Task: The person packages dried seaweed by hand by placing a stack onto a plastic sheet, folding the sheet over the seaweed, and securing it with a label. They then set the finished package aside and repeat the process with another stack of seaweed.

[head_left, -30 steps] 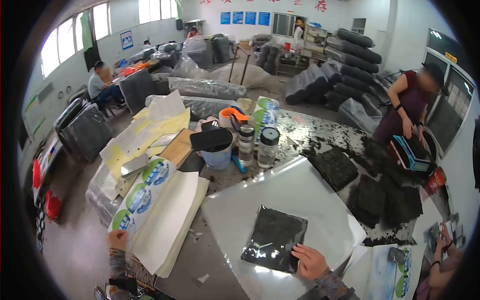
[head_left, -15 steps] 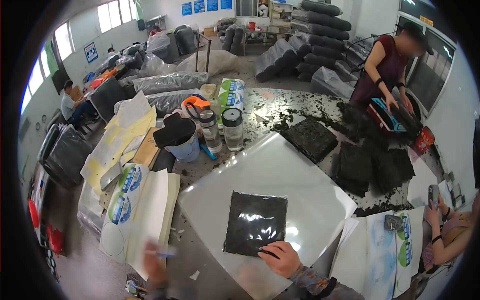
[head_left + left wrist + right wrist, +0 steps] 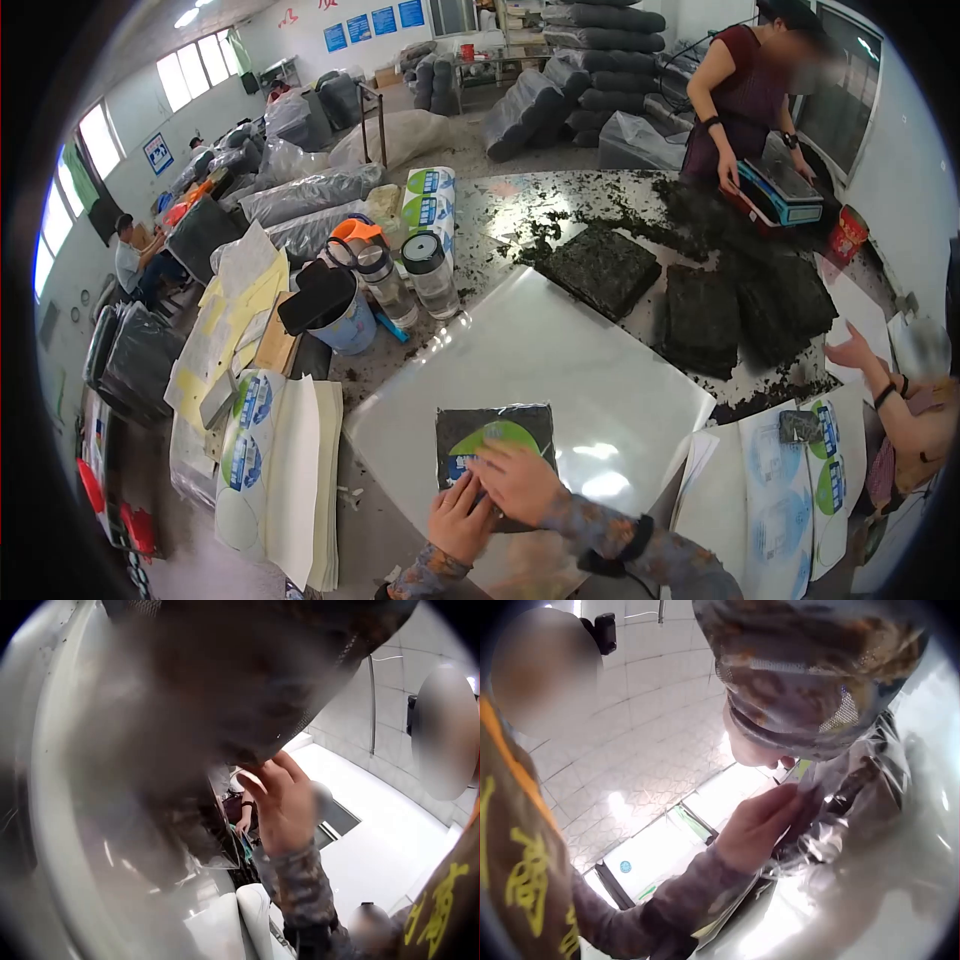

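Note:
On the clear-topped white sheet (image 3: 400, 400) lies a square dark packet (image 3: 535, 425) in shiny clear film. A round-edged green and blue label (image 3: 505, 436) lies on top of it, partly covered by the hands. My right hand (image 3: 520, 482) rests over the label with its fingers extended. Just beside it, my left hand (image 3: 462, 520) touches the label's lower edge, fingers close together. In the right wrist view the left hand (image 3: 757, 829) is near crinkled film (image 3: 825, 844); the left wrist view shows the right hand (image 3: 285, 806) with slightly bent fingers.
Stacked dark sheets (image 3: 604, 270) and loose flakes lie beyond. Two bottles (image 3: 430, 275) and a cup (image 3: 350, 325) stand at the back left. Printed label sheets (image 3: 775, 500) are at right, a paper stack (image 3: 300, 480) at left. Another person (image 3: 740, 100) stands at the far right.
My left hand has come from the paper stack to the packet, and a green and blue label now lies on it. My right hand has moved from the packet's corner onto its middle.

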The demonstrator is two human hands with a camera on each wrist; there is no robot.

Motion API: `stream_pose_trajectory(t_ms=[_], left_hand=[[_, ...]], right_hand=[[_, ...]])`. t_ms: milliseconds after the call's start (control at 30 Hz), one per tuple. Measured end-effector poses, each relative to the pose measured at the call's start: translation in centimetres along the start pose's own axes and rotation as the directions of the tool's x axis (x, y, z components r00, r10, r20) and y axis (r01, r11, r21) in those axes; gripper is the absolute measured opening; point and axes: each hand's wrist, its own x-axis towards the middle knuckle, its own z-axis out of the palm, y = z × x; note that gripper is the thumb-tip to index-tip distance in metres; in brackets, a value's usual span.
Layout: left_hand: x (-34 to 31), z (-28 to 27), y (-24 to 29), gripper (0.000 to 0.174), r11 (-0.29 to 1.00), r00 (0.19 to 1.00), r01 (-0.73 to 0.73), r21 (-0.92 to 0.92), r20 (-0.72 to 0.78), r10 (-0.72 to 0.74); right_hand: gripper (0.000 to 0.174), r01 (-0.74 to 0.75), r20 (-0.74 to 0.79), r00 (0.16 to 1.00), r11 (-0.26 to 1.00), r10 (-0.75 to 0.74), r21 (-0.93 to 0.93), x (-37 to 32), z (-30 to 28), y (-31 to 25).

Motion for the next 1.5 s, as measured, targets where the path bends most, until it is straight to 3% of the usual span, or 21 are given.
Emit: stream_pose_trajectory(t_ms=[100, 167, 267, 333, 400, 467, 533, 600, 633, 733, 767, 867, 900, 967, 1000, 1033, 1067, 1167, 1267, 1333, 1500], left_hand=[[0.4, -1.6, 0.0, 0.031, 0.999, 0.999, -0.044, 0.022, 0.029, 0.044], [-0.6, -0.1, -3.5, 0.028, 0.923, 0.982, 0.187, -0.336, 0.061, -0.176], [1.2, 1.9, -5.9, 0.053, 0.523, 0.814, 0.464, -0.715, 0.111, -0.570], [-0.6, 7.8, -10.7, 0.065, 0.588, 0.858, 0.432, -0.684, 0.111, -0.501], [1.5, 3.4, -9.2, 0.068, 0.357, 0.834, 0.441, -0.823, 0.229, -0.502], [0.2, 2.2, -11.7, 0.069, 0.343, 0.831, 0.474, -0.811, 0.284, -0.478], [-3.3, 0.7, -15.3, 0.066, 0.386, 0.847, 0.445, -0.808, 0.240, -0.475], [-7.9, -2.9, -18.2, 0.068, 0.468, 0.855, 0.471, -0.748, 0.255, -0.452], [-9.4, -7.2, -17.8, 0.066, 0.544, 0.805, 0.589, -0.598, 0.368, -0.466], [-16.6, -14.0, -19.6, 0.055, 0.569, 0.674, 0.706, -0.421, 0.645, -0.360], [-19.5, -14.8, -21.1, 0.051, 0.452, 0.473, 0.832, -0.322, 0.838, -0.272], [-16.4, -14.5, -18.8, 0.048, 0.821, -0.067, 0.565, -0.081, 0.987, 0.143], [-18.6, -9.1, -21.2, 0.045, 0.658, 0.215, 0.690, -0.302, 0.953, 0.212], [-8.8, -8.2, -13.0, 0.040, 0.738, 0.609, 0.505, -0.447, 0.791, 0.061], [-3.8, -7.9, -9.0, 0.046, 0.651, 0.590, 0.663, -0.370, 0.794, -0.150], [-1.7, -4.1, -8.0, 0.062, 0.745, 0.894, 0.348, -0.569, 0.441, -0.081], [1.3, -1.3, -6.6, 0.084, 0.703, 0.975, 0.164, -0.692, 0.220, -0.011], [9.0, 3.6, -2.9, 0.121, 0.694, 0.999, -0.027, -0.719, 0.012, 0.051], [11.1, 6.5, -2.1, 0.127, 0.557, 0.995, -0.099, -0.825, -0.100, 0.028], [10.9, 8.1, -2.1, 0.128, 0.145, 0.998, -0.044, -0.988, -0.050, -0.034], [11.6, 11.3, -3.5, 0.117, 0.311, 0.993, -0.064, -0.948, -0.092, -0.075]], right_hand=[[0.039, -0.051, -0.078, 0.996, 0.988, 0.040, -0.144, 1.2, -0.3, 3.5], [0.036, -0.196, -0.182, 0.967, 0.977, 0.177, -0.089, -0.8, -3.3, 5.3], [0.033, -0.510, -0.316, 0.820, 0.860, 0.478, -0.023, -7.3, -9.2, 8.0], [0.035, -0.657, -0.468, 0.691, 0.749, 0.551, -0.087, -13.1, -11.7, 12.4], [0.034, -0.784, -0.640, 0.496, 0.620, 0.587, -0.038, -16.1, -15.1, 17.9], [0.052, -0.864, -0.677, 0.236, 0.469, 0.697, 0.182, -18.5, -17.4, 26.3], [0.083, -0.952, -0.563, -0.094, 0.091, 0.821, 0.292, -18.3, -19.8, 33.2], [0.104, -0.934, -0.381, -0.280, -0.158, 0.881, 0.321, -15.7, -21.5, 33.8], [0.109, -0.958, -0.482, -0.233, -0.113, 0.845, 0.265, -16.4, -20.5, 35.6], [0.104, -0.924, -0.246, -0.161, -0.058, 0.956, 0.378, -17.5, -20.8, 37.2], [0.096, -0.867, -0.164, -0.132, -0.034, 0.978, 0.497, -17.4, -20.8, 36.7], [0.072, -0.598, 0.028, 0.013, -0.014, 1.000, 0.801, -16.4, -21.4, 31.3], [0.053, -0.477, -0.064, 0.124, 0.116, 0.990, 0.871, -15.4, -21.1, 28.7], [0.044, -0.372, -0.227, 0.367, 0.366, 0.902, 0.853, -14.6, -19.6, 25.3], [0.044, -0.393, -0.279, 0.421, 0.451, 0.863, 0.802, -12.5, -18.9, 20.8], [0.046, -0.377, -0.241, 0.480, 0.446, 0.843, 0.812, -11.9, -17.3, 19.0], [0.047, -0.359, -0.206, 0.534, 0.440, 0.820, 0.823, -11.7, -15.5, 17.4], [0.050, -0.415, -0.134, 0.610, 0.459, 0.781, 0.786, -9.8, -10.7, 12.7], [0.057, -0.384, -0.147, 0.708, 0.550, 0.691, 0.741, -9.6, -6.8, 10.3], [0.069, -0.405, -0.139, 0.770, 0.646, 0.623, 0.647, -8.6, -6.8, 9.2], [0.081, -0.338, -0.245, 0.705, 0.619, 0.666, 0.709, -9.1, -2.5, 10.4]])
